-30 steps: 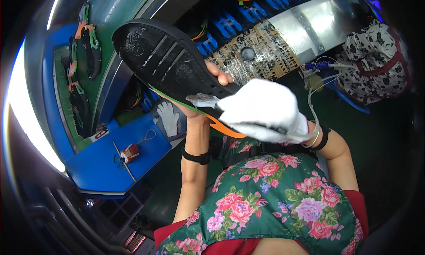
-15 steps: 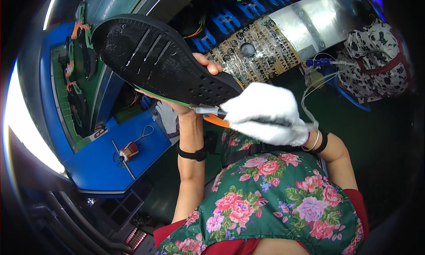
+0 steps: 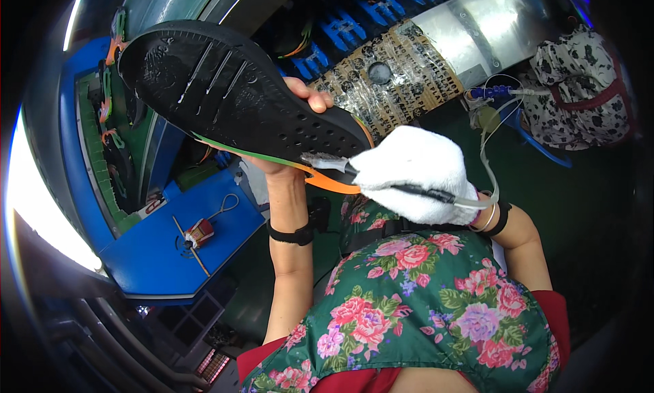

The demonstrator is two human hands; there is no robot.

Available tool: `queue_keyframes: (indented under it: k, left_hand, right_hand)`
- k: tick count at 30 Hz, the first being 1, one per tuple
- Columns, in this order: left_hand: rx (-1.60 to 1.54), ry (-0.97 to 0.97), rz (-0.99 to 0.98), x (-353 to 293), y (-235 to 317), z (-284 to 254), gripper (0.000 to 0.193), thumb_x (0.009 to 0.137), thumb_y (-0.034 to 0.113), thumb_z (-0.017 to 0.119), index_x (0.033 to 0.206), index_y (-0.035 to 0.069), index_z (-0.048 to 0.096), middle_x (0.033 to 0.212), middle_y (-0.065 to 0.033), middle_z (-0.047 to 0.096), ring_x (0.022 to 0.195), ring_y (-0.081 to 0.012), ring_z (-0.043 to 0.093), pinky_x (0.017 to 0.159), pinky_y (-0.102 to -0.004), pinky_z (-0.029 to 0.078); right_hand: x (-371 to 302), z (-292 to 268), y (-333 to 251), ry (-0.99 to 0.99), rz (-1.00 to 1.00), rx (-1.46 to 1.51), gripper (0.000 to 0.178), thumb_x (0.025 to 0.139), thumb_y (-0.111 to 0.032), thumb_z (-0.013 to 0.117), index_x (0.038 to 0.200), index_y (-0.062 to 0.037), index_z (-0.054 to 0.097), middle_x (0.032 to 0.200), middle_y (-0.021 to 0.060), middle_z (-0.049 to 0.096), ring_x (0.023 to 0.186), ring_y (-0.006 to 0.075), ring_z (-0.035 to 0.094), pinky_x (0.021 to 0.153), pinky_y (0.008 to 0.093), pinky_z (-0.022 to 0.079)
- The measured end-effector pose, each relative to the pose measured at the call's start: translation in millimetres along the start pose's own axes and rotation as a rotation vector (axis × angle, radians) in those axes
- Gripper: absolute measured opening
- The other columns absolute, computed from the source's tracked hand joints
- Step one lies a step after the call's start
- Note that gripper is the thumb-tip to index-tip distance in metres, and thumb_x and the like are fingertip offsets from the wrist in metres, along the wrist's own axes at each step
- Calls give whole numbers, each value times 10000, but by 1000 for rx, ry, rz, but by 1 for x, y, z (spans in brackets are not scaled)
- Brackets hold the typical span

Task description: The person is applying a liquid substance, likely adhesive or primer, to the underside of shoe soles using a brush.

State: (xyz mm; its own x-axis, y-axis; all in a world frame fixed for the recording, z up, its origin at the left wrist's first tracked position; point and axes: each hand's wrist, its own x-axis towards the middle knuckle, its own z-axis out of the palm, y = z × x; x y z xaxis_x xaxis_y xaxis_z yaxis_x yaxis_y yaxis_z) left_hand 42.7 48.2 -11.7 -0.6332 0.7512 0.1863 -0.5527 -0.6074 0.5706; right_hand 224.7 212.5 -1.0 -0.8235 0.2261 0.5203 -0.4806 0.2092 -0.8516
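My bare left hand grips a black shoe sole from beneath, its fingertips curling over the far edge. The sole has a green and orange rim, several small round holes toward one end and wet, shiny streaks in its long grooves. In a white glove, my right hand is closed round a brush whose black handle joins a clear tube. Its flat bristles touch the sole near the holes, close to the orange rim. The sole hides most of my left palm.
At left, a blue table bears a small red roll on a stick and a wire loop. More soles lie beyond it on a green surface. Ahead runs a machine with a taped cardboard panel; a spotted cloth bundle is at right.
The sole has shifted slightly left and toward the far side. The brush has moved a little to the right and inward from the sole's near rim, onto its black surface.
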Motion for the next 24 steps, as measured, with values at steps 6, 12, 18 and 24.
queue_keyframes:
  k: [6,12,18,24]
  left_hand:
    - [20,-21,3,6,6,3,1199,871,991,535,1298,-126,611,1115,-230,710,1070,-342,702,1059,-488,526]
    - [34,-37,42,12,8,9,1201,879,987,524,1299,-135,611,1099,-250,710,1076,-364,709,1073,-492,526]
    - [71,-100,69,16,12,3,1222,894,988,493,1296,-161,605,1176,-247,683,1074,-373,713,1073,-517,515]
    - [108,-111,86,18,16,-1,1238,889,996,483,1296,-168,600,1204,-251,670,1079,-374,711,1067,-532,508]
  right_hand:
    - [-1,0,-1,31,326,264,193,849,-25,898,1036,-44,849,1047,134,839,986,258,817,884,378,645]
    - [-1,-1,-1,7,110,68,235,820,-34,920,1039,-71,844,1038,113,838,914,279,802,803,380,633]
    - [-2,-2,-1,16,148,66,217,823,-36,915,1028,-60,848,1064,110,839,935,273,802,829,381,629]
    - [-1,-4,-2,22,130,70,264,815,-26,908,1070,-56,848,1049,115,837,885,286,791,767,391,629]
